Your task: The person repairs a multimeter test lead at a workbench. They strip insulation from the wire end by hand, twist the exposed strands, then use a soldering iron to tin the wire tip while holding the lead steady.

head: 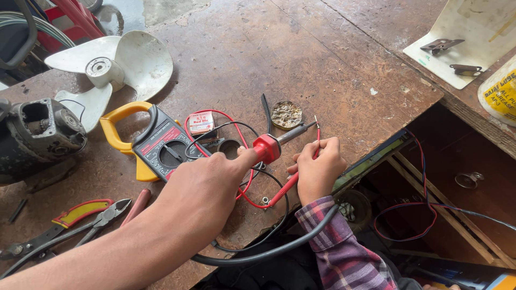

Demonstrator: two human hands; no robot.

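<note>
My left hand [207,185] is shut on a soldering iron with a red handle [267,148]. Its metal tip points right, toward a round tin of dull paste [286,114]. My right hand [318,167], in a plaid sleeve, grips a thin red test probe [286,188]. The probe's bare end is raised right beside the iron's tip. A black cable [258,258] loops from the iron under both wrists. Red and black leads run back to a yellow and black clamp meter [161,147] just left of my left hand.
A white fan blade [115,64] and a dark motor housing [37,134] lie at the left. Cutters with red and yellow grips [80,215] sit near my forearm. A small red and white box [201,122] is by the meter. An open cavity with wires [430,215] lies at the right.
</note>
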